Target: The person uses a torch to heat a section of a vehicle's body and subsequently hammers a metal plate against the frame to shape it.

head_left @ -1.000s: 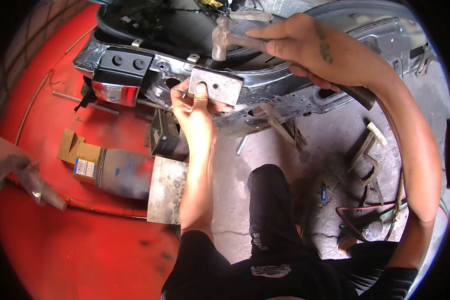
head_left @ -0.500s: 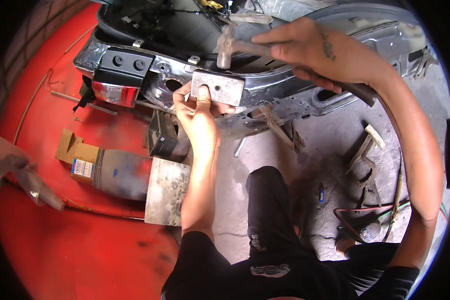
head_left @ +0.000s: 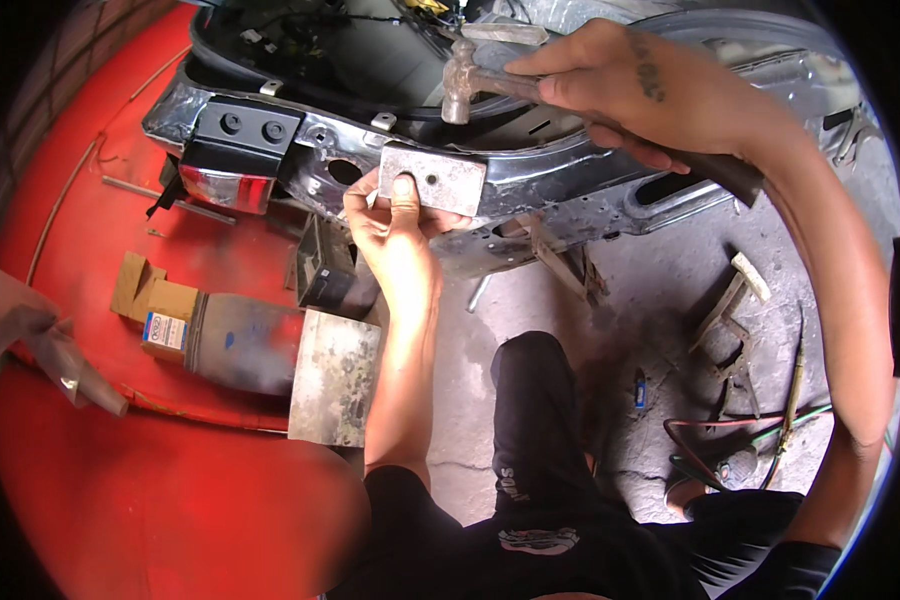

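Note:
My left hand (head_left: 398,215) grips a flat rectangular metal block (head_left: 448,182) with a small hole in its middle, thumb on the face toward me and the other fingers behind. The block lies against the edge of a dark car body panel (head_left: 535,185); whether it touches is hard to tell. Closed around a hammer's handle, my right hand (head_left: 640,90) is to the right and farther away. The worn head of the hammer (head_left: 458,85) hangs above the block's upper edge, apart from it. A red and clear tail light (head_left: 225,188) sits in the panel at left.
A red car panel (head_left: 170,500) fills the left side, with a cardboard box (head_left: 155,305), a grey cylindrical object (head_left: 240,342) and a metal plate (head_left: 332,385) on or beside it. At right on the concrete floor are a metal stand (head_left: 725,320), a small blue item (head_left: 640,390) and hoses (head_left: 690,455).
The hammer head has risen slightly and moved a little right, farther from the block. My left hand and the block have barely shifted.

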`<control>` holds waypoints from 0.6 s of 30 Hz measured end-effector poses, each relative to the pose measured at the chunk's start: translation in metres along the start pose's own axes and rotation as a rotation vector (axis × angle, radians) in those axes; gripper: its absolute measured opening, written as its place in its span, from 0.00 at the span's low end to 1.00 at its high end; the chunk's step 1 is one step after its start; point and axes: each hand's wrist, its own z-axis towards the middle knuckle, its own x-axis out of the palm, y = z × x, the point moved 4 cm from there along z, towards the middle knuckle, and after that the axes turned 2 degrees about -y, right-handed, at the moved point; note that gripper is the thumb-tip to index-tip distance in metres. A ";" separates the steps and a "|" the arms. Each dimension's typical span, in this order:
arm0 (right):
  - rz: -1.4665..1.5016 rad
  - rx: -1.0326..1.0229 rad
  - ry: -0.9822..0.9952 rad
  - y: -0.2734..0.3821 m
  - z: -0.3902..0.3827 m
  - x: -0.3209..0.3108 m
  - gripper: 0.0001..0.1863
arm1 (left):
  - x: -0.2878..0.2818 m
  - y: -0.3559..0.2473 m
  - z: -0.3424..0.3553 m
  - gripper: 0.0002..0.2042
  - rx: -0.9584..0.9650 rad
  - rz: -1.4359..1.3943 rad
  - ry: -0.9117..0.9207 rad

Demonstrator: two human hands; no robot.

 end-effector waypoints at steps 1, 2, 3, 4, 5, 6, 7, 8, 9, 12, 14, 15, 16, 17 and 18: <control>-0.005 -0.015 -0.052 -0.001 0.001 0.002 0.26 | 0.000 0.000 0.000 0.17 0.000 -0.008 -0.001; -0.003 -0.017 -0.052 0.000 0.001 0.002 0.26 | -0.001 -0.001 -0.001 0.17 0.002 -0.006 -0.002; 0.010 -0.008 -0.004 0.001 0.000 0.005 0.26 | -0.002 -0.001 -0.001 0.17 0.000 -0.011 -0.001; 0.023 0.001 0.043 0.004 -0.001 0.007 0.26 | -0.003 -0.001 -0.001 0.17 -0.001 -0.018 -0.001; -0.055 0.000 0.061 0.009 -0.002 0.002 0.25 | -0.003 -0.002 -0.001 0.17 0.000 -0.021 -0.002; -0.061 0.003 0.060 0.009 -0.004 0.003 0.25 | -0.002 -0.001 -0.002 0.17 -0.001 -0.023 -0.003; -0.048 -0.001 -0.027 0.008 -0.006 0.001 0.25 | -0.002 -0.001 -0.002 0.18 -0.002 -0.025 -0.004; -0.036 -0.006 -0.114 0.006 -0.007 0.000 0.25 | -0.001 0.000 -0.002 0.18 -0.003 -0.031 -0.004; -0.040 -0.005 -0.115 0.002 -0.007 0.003 0.25 | -0.001 0.000 -0.002 0.17 0.000 -0.043 0.001; -0.006 -0.019 -0.050 -0.002 -0.006 0.006 0.24 | 0.000 0.000 -0.002 0.17 0.005 -0.055 -0.001; -0.026 0.047 0.054 0.000 -0.003 -0.001 0.24 | 0.000 0.000 -0.002 0.17 0.007 -0.051 -0.010; -0.029 0.049 0.053 0.001 -0.004 0.000 0.24 | 0.000 0.000 -0.004 0.17 0.006 -0.042 -0.021; -0.013 0.053 -0.014 0.003 -0.006 -0.001 0.23 | 0.000 0.001 -0.006 0.17 0.005 -0.032 -0.033; 0.004 0.056 -0.082 0.003 -0.007 -0.003 0.23 | 0.001 0.002 -0.006 0.17 0.003 -0.035 -0.032; 0.006 0.055 -0.081 0.003 -0.006 -0.004 0.23 | 0.002 0.001 -0.005 0.17 0.009 -0.039 -0.033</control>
